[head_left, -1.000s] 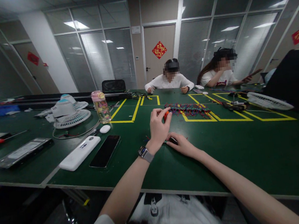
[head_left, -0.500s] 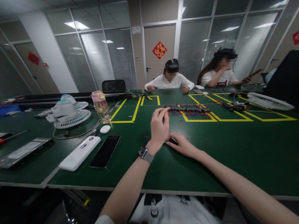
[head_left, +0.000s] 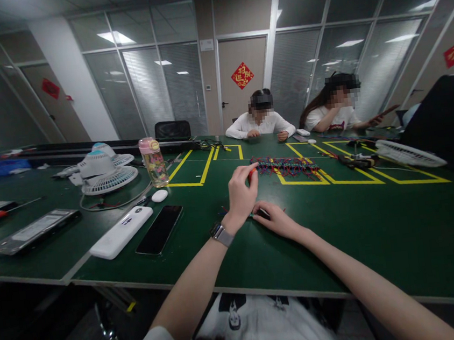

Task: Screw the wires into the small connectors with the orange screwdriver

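Observation:
My left hand [head_left: 242, 194], with a grey watch on its wrist, is raised above the green table with thumb and fingers brought together. A small orange-red bit [head_left: 252, 172] shows at its fingertips; its kind is unclear. Just behind those fingertips lies a long row of red and blue wires with small green parts [head_left: 289, 167]. My right hand [head_left: 276, 220] rests low on the table beside the left wrist, its fingers curled round a small wired part [head_left: 252, 215]. Thin wire ends show on both sides of it, but my hands cover most of it.
To the left are a black phone [head_left: 160, 230], a white power bank [head_left: 122, 233], a white case [head_left: 159, 196], a bottle [head_left: 154, 164] and fans [head_left: 107, 171]. Yellow tape [head_left: 305, 183] marks the table. Two people [head_left: 260, 120] sit opposite. A white fan grille [head_left: 410, 154] lies at right.
My left fingers have shifted slightly, showing more of the orange-red bit. My right hand stays nearly still. The person opposite has lowered one hand to the table.

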{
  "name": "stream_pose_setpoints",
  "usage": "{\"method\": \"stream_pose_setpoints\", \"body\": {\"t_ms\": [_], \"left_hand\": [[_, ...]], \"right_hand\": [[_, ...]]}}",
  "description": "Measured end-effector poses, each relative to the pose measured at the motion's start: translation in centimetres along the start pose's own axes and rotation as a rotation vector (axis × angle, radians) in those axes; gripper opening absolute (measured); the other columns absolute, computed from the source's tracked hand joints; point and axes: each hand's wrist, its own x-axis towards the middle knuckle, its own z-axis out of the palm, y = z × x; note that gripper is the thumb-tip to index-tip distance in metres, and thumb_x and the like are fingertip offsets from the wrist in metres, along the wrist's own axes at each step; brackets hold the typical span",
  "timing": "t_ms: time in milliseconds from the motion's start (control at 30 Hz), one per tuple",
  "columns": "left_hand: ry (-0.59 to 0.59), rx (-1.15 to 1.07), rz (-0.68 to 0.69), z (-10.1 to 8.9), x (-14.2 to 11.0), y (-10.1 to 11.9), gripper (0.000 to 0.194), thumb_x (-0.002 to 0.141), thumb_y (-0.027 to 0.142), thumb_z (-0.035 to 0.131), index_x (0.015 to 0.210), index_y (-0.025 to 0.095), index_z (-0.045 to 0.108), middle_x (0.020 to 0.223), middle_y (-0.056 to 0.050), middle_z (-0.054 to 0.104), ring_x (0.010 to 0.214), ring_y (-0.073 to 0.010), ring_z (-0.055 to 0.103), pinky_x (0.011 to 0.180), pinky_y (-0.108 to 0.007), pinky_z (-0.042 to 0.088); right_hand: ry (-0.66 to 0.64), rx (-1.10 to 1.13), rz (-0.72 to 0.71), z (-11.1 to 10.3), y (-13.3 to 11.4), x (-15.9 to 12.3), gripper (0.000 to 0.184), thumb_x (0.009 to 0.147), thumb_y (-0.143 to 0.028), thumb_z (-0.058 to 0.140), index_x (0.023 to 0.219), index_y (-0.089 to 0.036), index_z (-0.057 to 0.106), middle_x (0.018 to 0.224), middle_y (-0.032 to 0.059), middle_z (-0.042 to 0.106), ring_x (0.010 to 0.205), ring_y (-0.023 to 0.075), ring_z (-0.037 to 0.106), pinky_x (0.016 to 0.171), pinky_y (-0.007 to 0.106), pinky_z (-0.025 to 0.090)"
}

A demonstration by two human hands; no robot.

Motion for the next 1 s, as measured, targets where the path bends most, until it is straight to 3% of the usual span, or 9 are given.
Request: {"method": "stream_pose_setpoints", "body": {"t_ms": [100,300,500,700,867,1000], "left_hand": [[0.028,0.094,-0.035,0.01,-0.11,-0.09,0.019,0.087,0.028,0.056,0.101,0.021,0.068,0.092,-0.005,0.058,0.087,-0.0158,0.057,0.082,-0.029,0.047],[-0.015,0.007,0.007,0.04,-0.02,-0.33,0.030,0.093,0.016,0.039,0.112,0.019,0.062,0.104,-0.007,0.062,0.100,-0.0163,0.057,0.091,-0.031,0.045],[0.023,0.093,-0.018,-0.01,-0.09,-0.10,0.019,0.088,0.027,0.055,0.101,0.021,0.067,0.091,-0.004,0.057,0.087,-0.0158,0.057,0.082,-0.029,0.047],[-0.034,0.001,0.019,0.02,0.01,-0.20,0.029,0.093,0.017,0.040,0.112,0.020,0.061,0.102,-0.006,0.061,0.098,-0.0157,0.057,0.089,-0.030,0.045],[-0.008,0.079,-0.011,-0.02,-0.07,-0.10,0.020,0.088,0.027,0.055,0.103,0.022,0.066,0.090,-0.004,0.059,0.088,-0.0159,0.058,0.084,-0.029,0.047],[-0.049,0.018,0.004,-0.01,-0.06,-0.07,0.026,0.091,0.022,0.046,0.111,0.021,0.063,0.101,-0.005,0.060,0.097,-0.0158,0.058,0.089,-0.029,0.046]], "right_hand": [[0.003,0.012,0.000,-0.04,-0.12,-0.01,0.006,0.083,-0.020,0.054,0.088,-0.019,0.058,0.092,0.0055,0.064,0.088,0.0193,0.060,0.081,0.033,0.046],[0.005,0.017,-0.001,-0.08,-0.23,0.00,0.006,0.083,-0.020,0.054,0.087,-0.019,0.058,0.092,0.0053,0.064,0.089,0.0195,0.060,0.081,0.033,0.046],[-0.003,0.020,0.001,-0.06,-0.20,0.03,0.006,0.083,-0.020,0.054,0.087,-0.019,0.058,0.092,0.0052,0.064,0.087,0.0191,0.060,0.081,0.033,0.046],[0.003,0.003,0.004,-0.03,-0.26,0.03,0.005,0.083,-0.021,0.054,0.087,-0.019,0.058,0.089,0.0049,0.064,0.086,0.0190,0.060,0.080,0.033,0.046],[0.009,0.008,0.003,0.00,-0.14,0.02,0.006,0.083,-0.021,0.054,0.087,-0.019,0.058,0.090,0.0049,0.064,0.085,0.0187,0.060,0.080,0.033,0.046],[0.007,0.000,0.007,0.01,-0.14,0.02,0.005,0.083,-0.021,0.054,0.086,-0.019,0.057,0.089,0.0044,0.063,0.084,0.0187,0.059,0.079,0.032,0.046]]}}
